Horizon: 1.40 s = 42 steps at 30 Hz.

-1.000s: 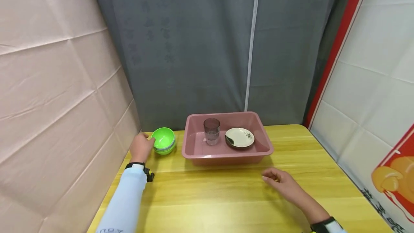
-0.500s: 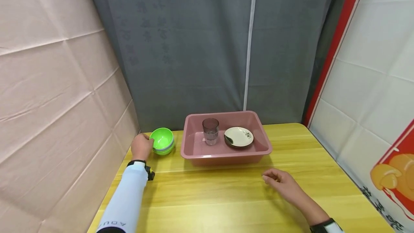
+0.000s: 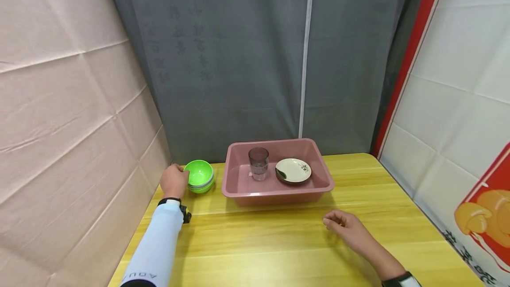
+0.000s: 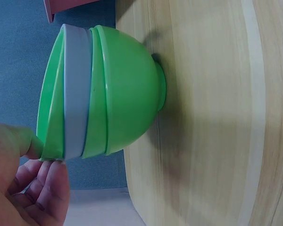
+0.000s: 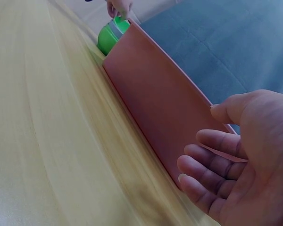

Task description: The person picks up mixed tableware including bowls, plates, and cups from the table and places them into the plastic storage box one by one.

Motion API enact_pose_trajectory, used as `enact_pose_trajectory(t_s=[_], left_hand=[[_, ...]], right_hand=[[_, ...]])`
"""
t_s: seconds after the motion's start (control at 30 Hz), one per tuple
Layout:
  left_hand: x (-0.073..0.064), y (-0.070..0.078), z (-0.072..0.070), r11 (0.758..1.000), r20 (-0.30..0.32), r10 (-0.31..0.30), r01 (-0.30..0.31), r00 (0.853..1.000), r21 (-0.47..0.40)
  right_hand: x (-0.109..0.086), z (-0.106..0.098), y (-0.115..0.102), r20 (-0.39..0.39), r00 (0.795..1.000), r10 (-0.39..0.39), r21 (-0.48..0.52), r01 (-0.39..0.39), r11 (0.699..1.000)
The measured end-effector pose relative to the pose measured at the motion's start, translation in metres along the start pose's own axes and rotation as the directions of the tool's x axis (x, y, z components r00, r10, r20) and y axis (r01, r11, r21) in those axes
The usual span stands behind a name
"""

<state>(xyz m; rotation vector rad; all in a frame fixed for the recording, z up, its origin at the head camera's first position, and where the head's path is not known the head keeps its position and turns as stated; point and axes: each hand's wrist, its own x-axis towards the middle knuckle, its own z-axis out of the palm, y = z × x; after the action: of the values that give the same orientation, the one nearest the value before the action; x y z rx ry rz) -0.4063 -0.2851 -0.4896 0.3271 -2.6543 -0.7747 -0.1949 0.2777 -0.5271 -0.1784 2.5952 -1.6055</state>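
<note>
At the table's far left stands a stack of bowls (image 3: 201,180), green ones with a pale grey-blue one between them. My left hand (image 3: 174,182) pinches the rim of the top green bowl (image 4: 51,106) between thumb and fingers. In the left wrist view that bowl sits tilted within the stack, its near rim slightly raised. My right hand (image 3: 345,226) hovers over the table in front of the pink basin's right corner, fingers loosely bent, holding nothing. In the right wrist view its palm and relaxed fingers (image 5: 207,162) show beside the basin's outer wall.
Right of the bowls, the pink basin (image 3: 275,198) holds a clear, dark-tinted glass (image 3: 259,163) and a white patterned plate (image 3: 295,169) resting on something dark. A grey curtain (image 3: 223,65) closes off the back of the wooden table (image 3: 255,242). Cloth walls flank both sides.
Both hands keep nearly the same place; the left stays at the top bowl's rim. The head view has shifted slightly. The basin and its contents stand as before.
</note>
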Motion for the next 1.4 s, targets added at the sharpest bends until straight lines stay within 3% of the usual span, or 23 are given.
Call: enact_pose_trajectory(t_s=[0.27, 0.6, 0.8, 1.13, 1.4], left_hand=[[-0.001, 0.001, -0.007, 0.998, -0.034, -0.001, -0.001, 0.999, -0.07], [-0.016, 0.0, -0.036, 0.989, -0.051, 0.009, -0.016, 0.999, -0.15], [-0.032, 0.002, -0.059, 0.981, 0.042, 0.008, 0.0, 0.999, -0.194], [-0.063, 0.015, -0.093, 0.962, 0.167, 0.05, -0.002, 0.985, -0.274], [-0.093, 0.026, -0.102, 0.945, 0.297, 0.071, 0.031, 0.952, -0.326]], right_hand=[[0.0, 0.0, -0.001, 0.027, 1.0, 0.012, 0.026, -0.013, 1.0], [0.002, -0.002, -0.003, 0.052, 0.998, 0.04, 0.022, -0.041, 0.999], [0.004, -0.004, -0.006, 0.063, 0.997, 0.045, 0.025, -0.046, 0.999], [0.01, -0.007, -0.014, 0.058, 0.998, 0.035, -0.016, -0.034, 0.999], [0.012, -0.012, -0.026, 0.089, 0.995, 0.035, 0.022, -0.037, 0.999]])
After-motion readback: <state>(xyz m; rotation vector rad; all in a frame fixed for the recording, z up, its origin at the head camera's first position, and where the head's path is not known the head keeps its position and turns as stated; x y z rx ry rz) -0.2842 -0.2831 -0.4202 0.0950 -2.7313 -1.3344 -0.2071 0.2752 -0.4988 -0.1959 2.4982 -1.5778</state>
